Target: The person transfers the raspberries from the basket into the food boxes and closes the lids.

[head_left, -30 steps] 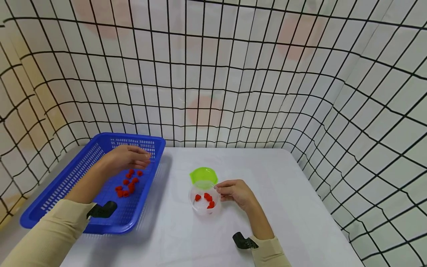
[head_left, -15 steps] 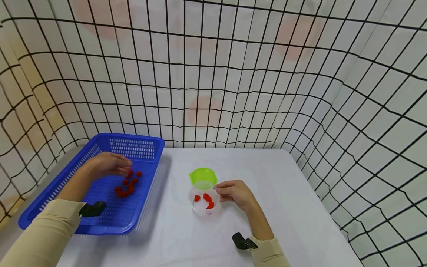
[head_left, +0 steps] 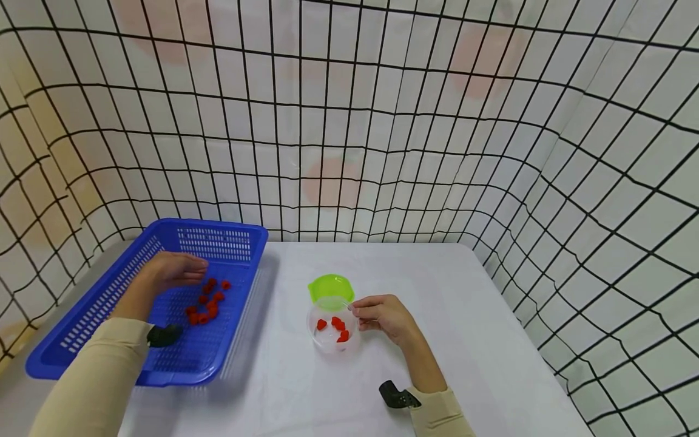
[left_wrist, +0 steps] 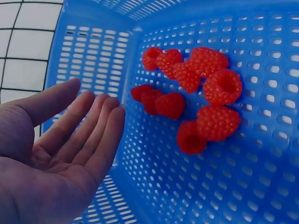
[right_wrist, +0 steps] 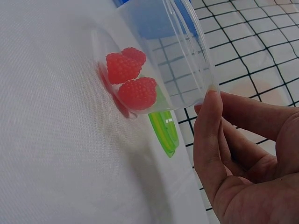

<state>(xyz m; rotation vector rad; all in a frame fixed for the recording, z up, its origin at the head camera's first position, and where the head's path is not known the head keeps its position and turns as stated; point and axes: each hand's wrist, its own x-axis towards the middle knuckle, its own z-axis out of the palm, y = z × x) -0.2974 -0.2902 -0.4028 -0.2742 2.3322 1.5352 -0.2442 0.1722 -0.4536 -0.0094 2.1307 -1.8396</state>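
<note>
My left hand point(head_left: 177, 271) hovers over the blue plastic basket point(head_left: 256, 255). In the left wrist view its palm shows, fingers nearly straight and holding nothing. Several red raspberries point(left_wrist: 217, 123) lie on the basket floor, beyond those fingertips. My right hand point(head_left: 384, 315) pinches the rim of a clear plastic cup point(right_wrist: 187, 70) between thumb and fingers. The cup stands upright on the white table, with several raspberries point(right_wrist: 138, 93) at its bottom. Just behind it lies a bright green lid point(head_left: 330, 286), partly overlapped by the cup's rim in the head view.
A white-covered table point(head_left: 437, 291) carries the basket at the left and the cup in the middle. Black netting point(head_left: 349, 133) before a pale backdrop rises at the back and along both sides.
My left hand has moved left and slightly down, from above the basket's right side to further inside it. The right hand keeps its pinch on the cup, which has stayed put.
</note>
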